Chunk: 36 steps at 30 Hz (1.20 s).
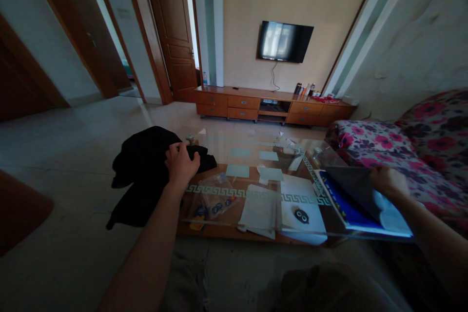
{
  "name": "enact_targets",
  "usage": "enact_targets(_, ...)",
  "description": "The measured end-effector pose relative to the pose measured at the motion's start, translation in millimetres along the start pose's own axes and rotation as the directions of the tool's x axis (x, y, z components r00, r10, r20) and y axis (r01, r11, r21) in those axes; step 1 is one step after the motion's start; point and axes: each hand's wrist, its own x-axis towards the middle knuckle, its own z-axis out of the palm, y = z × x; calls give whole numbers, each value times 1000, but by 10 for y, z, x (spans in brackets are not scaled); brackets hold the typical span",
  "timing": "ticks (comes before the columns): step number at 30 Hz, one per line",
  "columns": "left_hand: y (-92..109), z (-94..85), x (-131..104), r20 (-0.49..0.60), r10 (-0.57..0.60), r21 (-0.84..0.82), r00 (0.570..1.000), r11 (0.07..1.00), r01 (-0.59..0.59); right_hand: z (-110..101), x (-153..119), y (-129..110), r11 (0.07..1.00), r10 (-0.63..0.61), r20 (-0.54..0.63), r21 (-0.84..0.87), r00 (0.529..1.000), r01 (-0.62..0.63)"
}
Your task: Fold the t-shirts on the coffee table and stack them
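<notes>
My left hand (pixel 183 162) is at the left end of the glass coffee table, its fingers curled on a bunched black cloth item (pixel 146 170). That black item partly lies on the glass and hangs over the table's left edge. At the right end, my right hand (pixel 390 183) is closed on the edge of a grey, sheet-like piece (pixel 353 185). Whether this is fabric or a thin cover, I cannot tell. Beneath the grey piece lies a flat blue-and-white item (pixel 334 197), partly covered by it.
Under the glass tabletop (pixel 219 219) are papers (pixel 259 209), a clear bag (pixel 215 195) and a white box (pixel 310 231) with a dark emblem. A flowered sofa (pixel 380 141) stands to the right. Beyond is a low wooden cabinet (pixel 241 102) below a wall television (pixel 285 43).
</notes>
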Motion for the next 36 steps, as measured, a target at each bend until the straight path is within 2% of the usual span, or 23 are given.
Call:
enact_targets(1,78,-42,-3,-18,33,-44,999,998,-34,-125,66,-106,999,25,-3,-37,1000,-25)
enact_targets(3,252,-137,-17,-67,113,-152,991,981,-122,-407,137,-363,1000,-16,-97,-17,995,14)
enact_targets(6,559,-292,-88,-116,252,-360,961,891,-277,-862,77,-796,992,25,-350,128,936,21)
enact_targets(7,674,-344,-135,-108,298,-434,948,844,-315,-1007,24,-937,980,14,-431,185,902,73)
enact_targets(9,912,-455,-273,-69,386,-571,920,741,-354,-1262,-105,-1200,955,-13,-517,247,856,164)
enact_targets(12,1249,-639,-561,38,520,-718,853,608,-339,-1522,-313,-1537,899,-101,-550,307,829,314)
enact_targets(14,1424,-765,-764,102,599,-770,794,553,-318,-1608,-460,-1732,831,-160,-481,405,862,380)
enact_targets(16,1543,-865,-938,155,653,-802,741,521,-292,-1643,-627,-1918,738,-234,-318,557,919,381)
enact_targets(18,1608,-916,-1060,195,662,-817,724,519,-254,-1650,-815,-2103,658,-344,-129,674,930,337)
enact_targets(19,1624,-921,-1098,217,655,-819,724,526,-230,-1651,-913,-2196,637,-401,-61,699,914,326)
enact_targets(21,1629,-903,-1130,273,649,-822,711,541,-178,-1655,-1096,-2375,604,-498,5,720,867,342)
enact_targets(23,1611,-874,-1115,341,677,-828,653,545,-133,-1664,-1242,-2532,567,-564,23,737,825,368)
enact_targets(26,1572,-869,-1064,428,718,-844,550,535,-41,-1674,-1379,-2705,527,-605,50,773,795,353)
enact_targets(29,1552,-909,-1055,472,717,-869,513,477,134,-1655,-1472,-2805,484,-642,104,824,760,296)
enact_targets(31,1548,-931,-1076,493,740,-870,457,434,234,-1624,-1536,-2836,456,-669,127,848,733,270)
enact_targets(33,1536,-929,-1089,511,764,-859,394,442,257,-1582,-1595,-2846,444,-687,141,858,713,258)
enact_targets(36,1491,-889,-1032,534,773,-845,342,503,184,-1506,-1632,-2841,426,-701,158,875,695,231)
